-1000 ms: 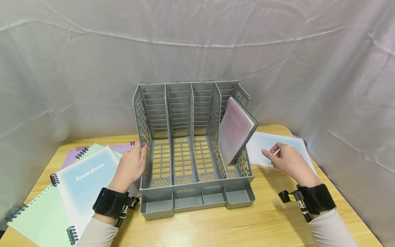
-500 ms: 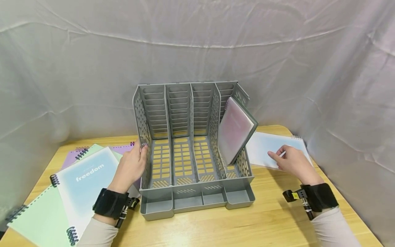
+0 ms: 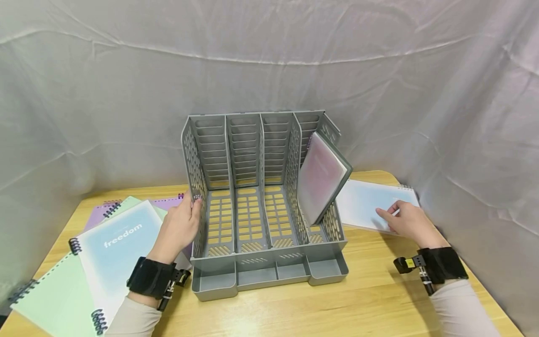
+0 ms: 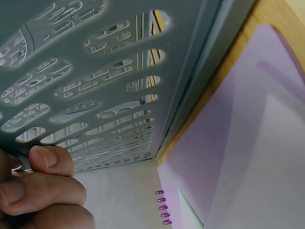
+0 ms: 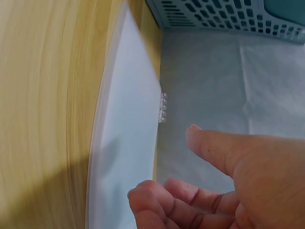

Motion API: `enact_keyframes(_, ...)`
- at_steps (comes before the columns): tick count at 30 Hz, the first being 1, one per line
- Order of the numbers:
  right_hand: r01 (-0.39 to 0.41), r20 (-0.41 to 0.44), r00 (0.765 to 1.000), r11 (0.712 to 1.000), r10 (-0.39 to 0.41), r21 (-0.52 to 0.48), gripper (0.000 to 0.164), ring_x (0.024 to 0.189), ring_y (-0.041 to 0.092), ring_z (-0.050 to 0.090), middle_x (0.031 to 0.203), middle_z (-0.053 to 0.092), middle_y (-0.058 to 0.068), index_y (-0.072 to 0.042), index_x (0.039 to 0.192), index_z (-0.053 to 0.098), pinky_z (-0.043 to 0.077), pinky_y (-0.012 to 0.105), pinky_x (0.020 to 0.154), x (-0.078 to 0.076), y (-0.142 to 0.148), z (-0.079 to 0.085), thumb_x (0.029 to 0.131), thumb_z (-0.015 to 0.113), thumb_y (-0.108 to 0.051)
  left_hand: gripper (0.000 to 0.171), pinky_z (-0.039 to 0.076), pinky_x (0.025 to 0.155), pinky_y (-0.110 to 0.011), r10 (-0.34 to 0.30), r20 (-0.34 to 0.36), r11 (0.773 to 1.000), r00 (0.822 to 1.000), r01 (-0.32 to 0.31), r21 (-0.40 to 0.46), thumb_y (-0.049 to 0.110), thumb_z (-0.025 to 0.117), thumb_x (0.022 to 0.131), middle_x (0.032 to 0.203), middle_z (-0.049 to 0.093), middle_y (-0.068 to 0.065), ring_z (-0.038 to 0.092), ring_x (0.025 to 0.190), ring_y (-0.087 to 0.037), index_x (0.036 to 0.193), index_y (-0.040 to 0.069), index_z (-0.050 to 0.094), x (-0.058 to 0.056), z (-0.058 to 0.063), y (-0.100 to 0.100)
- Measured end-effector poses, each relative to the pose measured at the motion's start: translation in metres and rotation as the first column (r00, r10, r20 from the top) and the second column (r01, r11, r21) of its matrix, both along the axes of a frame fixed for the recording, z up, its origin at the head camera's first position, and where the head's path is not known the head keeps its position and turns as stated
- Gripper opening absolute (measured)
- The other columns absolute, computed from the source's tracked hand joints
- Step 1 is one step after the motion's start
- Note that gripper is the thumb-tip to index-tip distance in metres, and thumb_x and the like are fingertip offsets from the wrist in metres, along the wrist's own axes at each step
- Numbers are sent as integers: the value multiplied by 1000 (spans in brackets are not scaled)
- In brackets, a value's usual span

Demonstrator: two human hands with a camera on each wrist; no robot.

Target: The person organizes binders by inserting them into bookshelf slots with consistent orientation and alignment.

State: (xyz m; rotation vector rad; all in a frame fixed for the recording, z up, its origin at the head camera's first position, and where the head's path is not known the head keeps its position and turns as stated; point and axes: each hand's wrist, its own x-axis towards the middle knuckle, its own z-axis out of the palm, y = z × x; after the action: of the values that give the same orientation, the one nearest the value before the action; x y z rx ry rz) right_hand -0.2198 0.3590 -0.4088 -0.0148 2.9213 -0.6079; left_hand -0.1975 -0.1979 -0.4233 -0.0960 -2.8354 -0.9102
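My left hand (image 3: 178,224) grips the front edge of the left side wall of a grey desktop file organizer (image 3: 248,252); its curled fingers (image 4: 52,186) show against the slotted wall in the left wrist view. In the organizer's rightmost compartment, a pink-covered spiral notebook (image 3: 322,173) leans to the right, with a dark green cover behind it. Over a pale blue spiral notebook (image 3: 362,206) on the right of the table hovers my right hand (image 3: 410,222). Thumb and loosely bent fingers are apart, with nothing between them in the right wrist view (image 5: 228,176).
Left of the organizer lies an overlapping pile: a blue "freedom" notebook (image 3: 122,243), a green notebook (image 3: 54,295) and a purple notebook (image 3: 98,215). Small trays (image 3: 273,276) run along the organizer's front. A grey cloth (image 3: 269,56) hangs behind the wooden table (image 3: 303,309).
My right hand has shifted a little right and toward me over the pale blue notebook. The left hand and the organizer have stayed in place.
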Motion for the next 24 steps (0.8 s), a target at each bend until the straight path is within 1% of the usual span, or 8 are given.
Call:
enact_keyframes(6, 9, 28, 1000, 1000, -9, -3, 63, 72, 22, 63, 84, 74, 10, 7, 120, 56, 45, 37, 71, 0, 11, -1, 112, 49, -56, 40, 58, 82, -67, 0, -6, 1000, 1000, 0, 0, 29, 32, 118, 96, 71, -29, 74, 93, -51, 146, 3, 44, 1, 1, 0)
enact_keyframes(9, 19, 43, 999, 1000, -18, -9, 66, 75, 24, 62, 87, 74, 13, 6, 119, 55, 45, 39, 73, 0, 16, 0, 111, 48, -59, 40, 58, 81, -66, 0, -9, 1000, 1000, 0, 2, 29, 32, 118, 97, 71, -29, 74, 91, -49, 146, 2, 44, 1, 1, 1)
enact_keyframes(12, 29, 52, 998, 1000, -29, -7, 66, 76, 24, 62, 89, 74, 14, 7, 118, 55, 44, 39, 73, -2, 23, -1, 111, 47, -58, 40, 59, 77, -63, 1, -9, 1000, 1000, -1, 5, 28, 32, 118, 92, 69, -26, 73, 84, -42, 146, 2, 44, 1, 0, 0)
enact_keyframes(14, 36, 61, 997, 999, -36, -2, 67, 76, 25, 62, 89, 74, 15, 9, 119, 55, 45, 40, 74, -3, 28, -2, 112, 47, -57, 40, 59, 76, -62, 1, -11, 1000, 1000, -1, 6, 28, 33, 118, 91, 69, -24, 72, 81, -39, 146, 2, 45, 0, 0, 0)
enact_keyframes(16, 43, 69, 997, 999, -43, 8, 68, 76, 25, 63, 88, 75, 15, 11, 121, 54, 47, 43, 75, -5, 33, -3, 112, 47, -56, 39, 58, 76, -63, 1, -12, 1000, 1000, -1, 5, 28, 33, 118, 90, 68, -24, 72, 81, -39, 145, 2, 45, 0, 0, 0)
enact_keyframes(21, 65, 89, 994, 997, -68, 34, 74, 76, 26, 61, 83, 74, 15, 19, 128, 52, 48, 52, 81, -7, 43, -3, 112, 47, -53, 39, 58, 80, -65, 2, -15, 1000, 1000, -2, 1, 28, 32, 118, 94, 70, -27, 73, 87, -44, 145, 2, 45, 0, 0, 0)
enact_keyframes(24, 88, 114, 989, 995, -92, 42, 80, 80, 29, 60, 81, 71, 13, 22, 133, 48, 46, 55, 84, -7, 50, -4, 112, 46, -55, 40, 58, 78, -64, 3, -11, 1000, 1000, -3, 0, 28, 32, 118, 96, 70, -28, 73, 86, -44, 146, 2, 44, 0, 0, 0)
